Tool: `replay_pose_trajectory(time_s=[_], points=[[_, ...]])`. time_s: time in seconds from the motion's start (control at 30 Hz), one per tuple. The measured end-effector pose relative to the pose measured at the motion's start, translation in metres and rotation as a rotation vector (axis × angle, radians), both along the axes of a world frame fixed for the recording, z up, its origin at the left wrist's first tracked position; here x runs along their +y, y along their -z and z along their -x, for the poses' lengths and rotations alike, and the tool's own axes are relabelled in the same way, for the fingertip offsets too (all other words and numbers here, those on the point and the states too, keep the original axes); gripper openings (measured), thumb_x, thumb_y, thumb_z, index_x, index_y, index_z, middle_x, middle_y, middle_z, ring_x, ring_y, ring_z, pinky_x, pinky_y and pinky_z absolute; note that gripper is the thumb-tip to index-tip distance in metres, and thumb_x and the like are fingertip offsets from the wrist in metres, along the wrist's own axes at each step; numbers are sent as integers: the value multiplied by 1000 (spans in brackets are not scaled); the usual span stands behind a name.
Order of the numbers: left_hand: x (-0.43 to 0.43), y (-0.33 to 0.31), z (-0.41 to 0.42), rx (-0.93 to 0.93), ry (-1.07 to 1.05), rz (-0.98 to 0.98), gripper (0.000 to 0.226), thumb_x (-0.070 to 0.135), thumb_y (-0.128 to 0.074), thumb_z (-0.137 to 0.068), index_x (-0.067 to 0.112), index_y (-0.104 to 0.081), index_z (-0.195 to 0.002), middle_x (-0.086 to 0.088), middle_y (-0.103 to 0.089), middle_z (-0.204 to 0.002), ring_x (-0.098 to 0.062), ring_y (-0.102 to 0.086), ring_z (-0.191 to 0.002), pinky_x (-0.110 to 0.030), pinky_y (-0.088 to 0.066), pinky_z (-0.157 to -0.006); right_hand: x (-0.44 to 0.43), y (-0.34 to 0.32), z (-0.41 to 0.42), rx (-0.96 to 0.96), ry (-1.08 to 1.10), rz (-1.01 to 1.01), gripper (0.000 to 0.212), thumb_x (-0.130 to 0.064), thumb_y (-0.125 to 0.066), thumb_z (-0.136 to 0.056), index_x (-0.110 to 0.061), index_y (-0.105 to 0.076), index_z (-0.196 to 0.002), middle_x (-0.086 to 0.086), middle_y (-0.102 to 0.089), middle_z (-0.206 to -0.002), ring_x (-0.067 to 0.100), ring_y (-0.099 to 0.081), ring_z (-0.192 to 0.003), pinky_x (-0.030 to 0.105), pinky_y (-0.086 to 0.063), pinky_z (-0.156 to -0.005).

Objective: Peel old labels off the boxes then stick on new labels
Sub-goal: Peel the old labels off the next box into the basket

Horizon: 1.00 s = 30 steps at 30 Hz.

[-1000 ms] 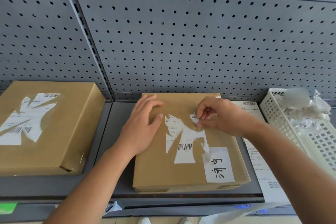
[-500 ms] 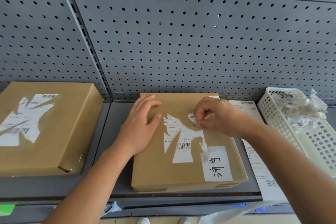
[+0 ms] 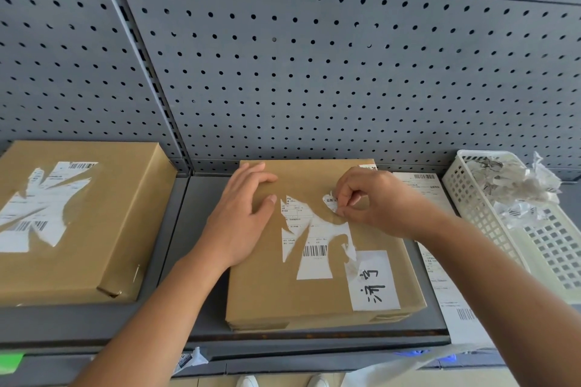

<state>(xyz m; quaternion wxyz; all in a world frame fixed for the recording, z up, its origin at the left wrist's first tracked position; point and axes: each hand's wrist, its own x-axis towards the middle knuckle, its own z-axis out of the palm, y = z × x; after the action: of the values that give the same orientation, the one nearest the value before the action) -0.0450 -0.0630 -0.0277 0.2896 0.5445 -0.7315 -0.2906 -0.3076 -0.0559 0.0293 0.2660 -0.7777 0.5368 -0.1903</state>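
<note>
Two boxes, both flat brown cardboard, matte. Landmark: middle box (image 3: 314, 298), lying flat on the grey metal shelf (image 3: 188, 229). The second box (image 3: 103, 229) is left of it, apart, with one ragged white label remnant (image 3: 41, 207) on top.

On top of the middle box there are two white stickers. One is the old label (image 3: 314, 248), torn into jagged spikes with a barcode still readable. One is a clean rectangular label (image 3: 374, 281) with handwritten black characters, at the box's near right corner.

My left hand (image 3: 239, 220) lies flat on the box's left part, fingers straight and pressing down. My right hand (image 3: 377, 201) pinches a small curled flap (image 3: 330, 203) of the old label between thumb and fingertips, near the box's far edge.

Right of the box, touching its side, is one long white printed sheet (image 3: 440, 286). Further right is one white plastic lattice basket (image 3: 478, 214) holding crumpled paper scraps (image 3: 515, 185). Behind the box is grey perforated pegboard (image 3: 314, 72).
</note>
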Motion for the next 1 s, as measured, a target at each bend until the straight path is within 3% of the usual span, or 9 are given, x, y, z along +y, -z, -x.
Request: replay_pose_trajectory(time_s=[0.1,0.27,0.57,0.77,1.0], points=[[0,0,0,0,1,-3,31,37,-48,-104,38,-51,-134,28,-26,-158,14,-1,-147,-28,-14,-117,-2,2,-4,13,48,53,10,-1,-73,-81,-8,-68,-78,-4,-68,-88,6,-61,-77,12,-47,-72],[0,-1,-1,-2,5,-9,31,39,-48,-104,40,-50,-135,29,-25,-158,14,0,-148,-29,-12,-118,-3,-1,0,-13,3,-46,14,-6,-81,-78,-13,-69,-79,-7,-66,-92,7,-63,-80,14,-51,-78],[0,0,0,0,3,-2,31,38,-49,-103,39,-50,-134,28,-26,-158,12,-1,-148,-27,-12,-118,0,3,-1,-4,73,38,8,-6,-75,-82,-13,-70,-81,-9,-68,-90,6,-63,-80,16,-51,-77],[0,0,0,13,3,-9,30,38,-49,-103,40,-50,-133,27,-26,-158,11,-2,-149,-30,-13,-120,1,1,-2,39,-18,42,12,-5,-79,-81,-11,-69,-80,-5,-65,-91,7,-61,-81,10,-48,-74],[1,-1,0,16,-1,-13,31,39,-48,-103,40,-50,-134,26,-26,-159,11,-2,-149,-34,-15,-121,8,0,-2,-43,88,55,6,-5,-73,-85,-11,-71,-84,-7,-68,-90,5,-60,-82,10,-47,-77]])
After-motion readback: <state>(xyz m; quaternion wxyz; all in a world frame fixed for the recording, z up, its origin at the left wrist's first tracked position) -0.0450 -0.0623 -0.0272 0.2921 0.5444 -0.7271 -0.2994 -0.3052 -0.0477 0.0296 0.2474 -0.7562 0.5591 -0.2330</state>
